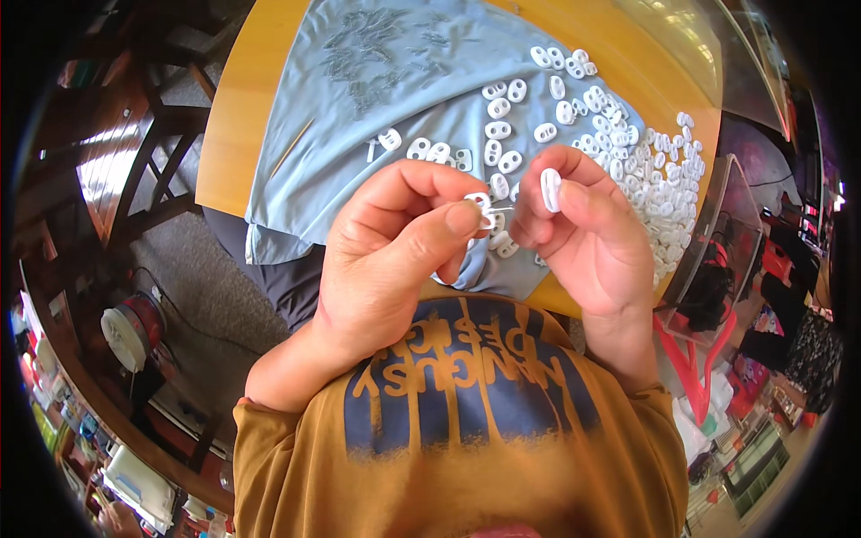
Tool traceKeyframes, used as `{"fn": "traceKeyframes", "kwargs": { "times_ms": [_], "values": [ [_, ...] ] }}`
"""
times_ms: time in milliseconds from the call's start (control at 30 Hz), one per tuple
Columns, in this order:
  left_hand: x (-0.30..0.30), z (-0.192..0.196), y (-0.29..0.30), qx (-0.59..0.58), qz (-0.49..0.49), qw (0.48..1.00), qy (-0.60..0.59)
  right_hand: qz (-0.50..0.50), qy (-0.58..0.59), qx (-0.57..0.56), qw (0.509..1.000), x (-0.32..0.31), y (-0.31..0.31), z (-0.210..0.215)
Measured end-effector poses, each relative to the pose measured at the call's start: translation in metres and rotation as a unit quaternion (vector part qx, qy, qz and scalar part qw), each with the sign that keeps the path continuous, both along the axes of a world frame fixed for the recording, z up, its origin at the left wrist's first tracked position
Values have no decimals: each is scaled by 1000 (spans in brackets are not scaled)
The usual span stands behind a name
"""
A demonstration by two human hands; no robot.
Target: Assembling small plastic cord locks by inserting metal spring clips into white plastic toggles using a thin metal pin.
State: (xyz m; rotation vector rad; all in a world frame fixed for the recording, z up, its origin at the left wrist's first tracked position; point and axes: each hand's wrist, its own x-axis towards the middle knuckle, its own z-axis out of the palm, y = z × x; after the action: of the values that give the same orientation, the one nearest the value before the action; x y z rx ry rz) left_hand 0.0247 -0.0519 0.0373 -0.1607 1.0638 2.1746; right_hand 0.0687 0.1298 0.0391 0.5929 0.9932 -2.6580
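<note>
My left hand is raised over the near side of a light blue cloth. Its thumb and forefinger pinch a small white plastic piece with holes. Close by on the right, my right hand grips a white oval plastic piece, seen edge-on, between thumb and fingers. Something thin and pale shows in the gap between the two hands; I cannot make out what it is. Beyond my fingers, several white two-holed plastic pieces lie scattered on the cloth.
A large heap of white pieces covers the right part of the yellow table. A thin brown stick rests on the cloth at left. A clear plastic bin and a red plastic frame are at the right.
</note>
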Motion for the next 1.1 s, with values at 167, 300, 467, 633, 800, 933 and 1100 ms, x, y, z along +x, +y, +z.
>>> {"fn": "traceKeyframes", "kwargs": {
  "times_ms": [167, 300, 467, 633, 800, 933, 1100],
  "values": [
    [-2, 4, 5, 9, -20, 999, 33, 10, -3, 21, 1000, 3, -5, 4],
    [-1, 2, 7, 16, -31, 999, 28, 9, 12, 90, 996, 5, -7, 11],
    [1, 1, 9, -12, -37, 999, 37, 16, 58, 159, 985, 7, -5, 11],
    [3, -1, 10, -45, -45, 997, 44, 8, 87, 215, 973, 10, -10, 13],
    [4, 0, 10, -55, -37, 997, 44, 11, 106, 245, 964, 11, -7, 12],
    [4, -3, 10, -60, -36, 996, 51, 9, 95, 204, 974, 10, -7, 12],
    [4, -3, 10, -60, -42, 996, 48, 8, 109, 234, 966, 10, -9, 11]
  ]
}}
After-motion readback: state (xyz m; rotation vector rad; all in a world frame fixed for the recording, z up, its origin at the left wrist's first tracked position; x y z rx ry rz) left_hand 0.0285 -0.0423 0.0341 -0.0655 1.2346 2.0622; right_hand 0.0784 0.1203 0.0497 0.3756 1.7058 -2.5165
